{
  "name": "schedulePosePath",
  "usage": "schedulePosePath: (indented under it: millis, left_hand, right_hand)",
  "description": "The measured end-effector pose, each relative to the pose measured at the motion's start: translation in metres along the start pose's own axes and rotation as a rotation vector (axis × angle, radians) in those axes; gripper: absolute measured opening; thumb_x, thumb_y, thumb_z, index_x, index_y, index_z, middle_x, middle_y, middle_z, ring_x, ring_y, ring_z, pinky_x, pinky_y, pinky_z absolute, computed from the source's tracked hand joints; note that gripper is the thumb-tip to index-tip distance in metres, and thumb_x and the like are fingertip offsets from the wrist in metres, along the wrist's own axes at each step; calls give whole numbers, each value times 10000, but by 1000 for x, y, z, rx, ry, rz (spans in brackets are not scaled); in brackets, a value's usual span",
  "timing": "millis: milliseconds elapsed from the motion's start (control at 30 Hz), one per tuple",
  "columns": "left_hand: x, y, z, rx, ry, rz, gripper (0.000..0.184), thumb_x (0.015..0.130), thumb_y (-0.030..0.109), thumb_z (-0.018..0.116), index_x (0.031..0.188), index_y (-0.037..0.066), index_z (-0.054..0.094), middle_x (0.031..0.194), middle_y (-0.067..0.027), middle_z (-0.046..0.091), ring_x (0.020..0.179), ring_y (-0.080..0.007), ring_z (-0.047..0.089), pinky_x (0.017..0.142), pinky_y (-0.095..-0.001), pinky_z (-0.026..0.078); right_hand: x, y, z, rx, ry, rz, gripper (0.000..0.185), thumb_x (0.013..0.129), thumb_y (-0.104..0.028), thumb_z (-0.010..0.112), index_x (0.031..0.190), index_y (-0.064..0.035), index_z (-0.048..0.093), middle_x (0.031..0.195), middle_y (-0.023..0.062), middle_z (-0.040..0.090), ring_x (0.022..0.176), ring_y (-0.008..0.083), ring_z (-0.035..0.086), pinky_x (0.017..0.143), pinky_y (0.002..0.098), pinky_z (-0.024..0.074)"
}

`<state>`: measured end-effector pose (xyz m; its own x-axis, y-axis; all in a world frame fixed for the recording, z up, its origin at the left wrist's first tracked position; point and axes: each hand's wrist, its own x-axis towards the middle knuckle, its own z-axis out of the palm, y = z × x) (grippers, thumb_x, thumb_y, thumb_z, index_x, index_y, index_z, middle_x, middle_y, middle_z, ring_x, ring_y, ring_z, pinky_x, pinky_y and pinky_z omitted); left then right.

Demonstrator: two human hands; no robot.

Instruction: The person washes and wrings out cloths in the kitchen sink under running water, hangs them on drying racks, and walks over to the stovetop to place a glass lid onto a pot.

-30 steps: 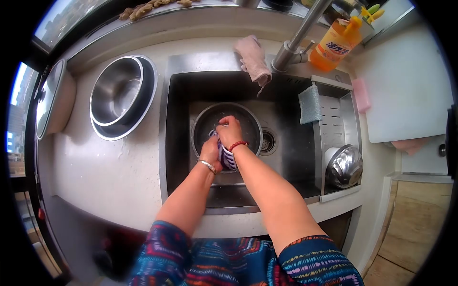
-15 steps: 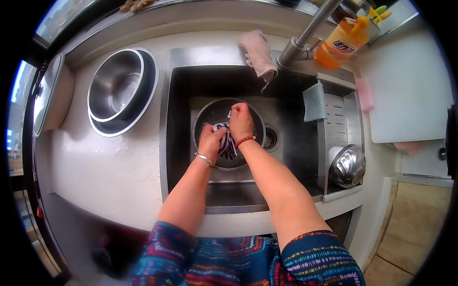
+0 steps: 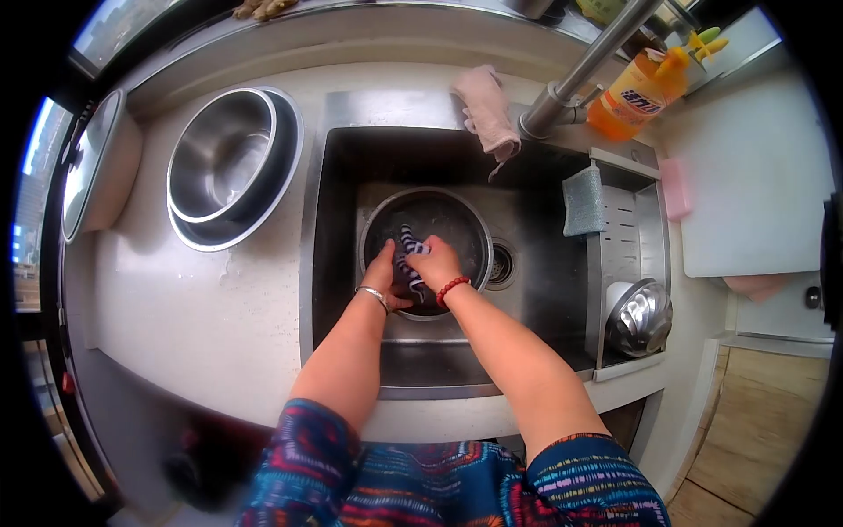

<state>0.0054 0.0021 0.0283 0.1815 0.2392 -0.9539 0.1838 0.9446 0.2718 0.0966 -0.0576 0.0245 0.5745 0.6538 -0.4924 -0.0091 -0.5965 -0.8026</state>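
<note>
A round metal basin (image 3: 482, 230) stands in the dark sink (image 3: 544, 290), and both my hands are down inside it. Between them lies a black-and-white striped cloth (image 3: 407, 237), wet-looking and bunched lengthwise. My right hand (image 3: 438, 263), with a red bead bracelet at the wrist, is closed on the cloth from the right side. On the cloth's left is my left hand (image 3: 381, 274), below it a silver bangle; its thumb and fingers are spread apart. Part of the cloth is hidden by my fingers.
Two nested metal bowls (image 3: 180, 167) sit on the left counter. A pink glove (image 3: 488, 114) hangs over the sink's back rim beside the faucet (image 3: 549, 110). An orange soap bottle (image 3: 628, 97), a grey scrub cloth (image 3: 582, 202) and a metal bowl (image 3: 641, 318) are to the right.
Both hands have lowered deeper into the basin. The cloth, bunched up between both hands before, now hangs longer in the basin, and the left hand's fingers have spread.
</note>
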Motion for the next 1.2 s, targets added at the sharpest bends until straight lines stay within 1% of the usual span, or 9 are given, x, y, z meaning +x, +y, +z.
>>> schedulePosePath:
  millis: [100, 300, 433, 500, 667, 767, 933, 1033, 1200]
  left_hand:
    - [102, -22, -43, -367, -662, 116, 452, 807, 551, 449, 784, 109, 545, 740, -78, 588, 704, -216, 583, 654, -356, 474]
    - [-10, -11, 17, -283, -412, 243, 209, 882, 231, 419, 909, 64, 542, 874, -67, 593, 735, -195, 569, 655, -309, 462]
    - [-1, -9, 10, -208, -319, 222, 294, 873, 284, 368, 907, 57, 552, 858, -98, 610, 754, -219, 588, 661, -352, 480]
    - [-7, -2, 2, -335, -251, 242, 272, 861, 282, 376, 861, 69, 545, 831, -83, 601, 749, -230, 590, 654, -362, 478]
    - [9, -31, -1, -923, -908, 679, 205, 840, 281, 429, 842, 111, 543, 794, -50, 562, 705, -213, 547, 635, -347, 463]
    - [15, -11, 8, -205, -271, 230, 192, 852, 245, 437, 822, 90, 547, 800, -58, 588, 695, -202, 560, 612, -336, 456]
    - [22, -16, 13, -208, -185, 448, 147, 818, 198, 519, 843, 53, 506, 727, -63, 574, 624, -179, 541, 603, -307, 437]
    - [57, -5, -11, 66, 290, 896, 210, 759, 160, 602, 826, 48, 438, 650, -19, 461, 538, -122, 420, 521, -260, 376]
    - [59, -6, -16, 124, 275, 770, 327, 749, 284, 609, 931, 66, 446, 740, -24, 467, 634, -122, 419, 527, -284, 358]
  right_hand:
    - [-50, -27, 26, -148, 28, -331, 248, 669, -155, 623, 824, -32, 472, 804, 157, 556, 808, 318, 553, 698, 371, 435]
    - [-12, -37, 8, -301, 197, -122, 244, 747, -281, 582, 860, -84, 494, 897, 146, 584, 835, 345, 560, 703, 428, 446]
    - [9, -22, 8, -147, 165, -173, 336, 730, -202, 562, 1043, -85, 529, 1078, 173, 514, 1014, 326, 487, 871, 372, 392]
    - [-1, -19, 17, 206, -237, -228, 356, 715, -164, 557, 1063, -89, 543, 1118, 182, 480, 1061, 325, 451, 922, 349, 352]
    - [-55, -35, 33, -288, 281, -712, 176, 757, -153, 525, 885, -36, 556, 1007, 144, 506, 944, 329, 478, 816, 351, 392]
    - [4, -11, 22, -25, 285, -315, 223, 829, -219, 456, 750, -30, 543, 806, 187, 555, 797, 360, 529, 699, 414, 412]
    - [24, 12, -8, -295, 380, -281, 258, 851, -269, 430, 839, -26, 516, 793, 196, 574, 785, 367, 547, 688, 440, 415]
    - [31, 28, -8, -309, 546, 52, 247, 825, -180, 472, 1033, -48, 486, 1021, 175, 520, 946, 354, 500, 812, 432, 413]
    - [12, 57, 7, -728, -98, -471, 372, 759, -55, 516, 1123, -39, 443, 1044, 207, 505, 985, 351, 495, 866, 419, 404]
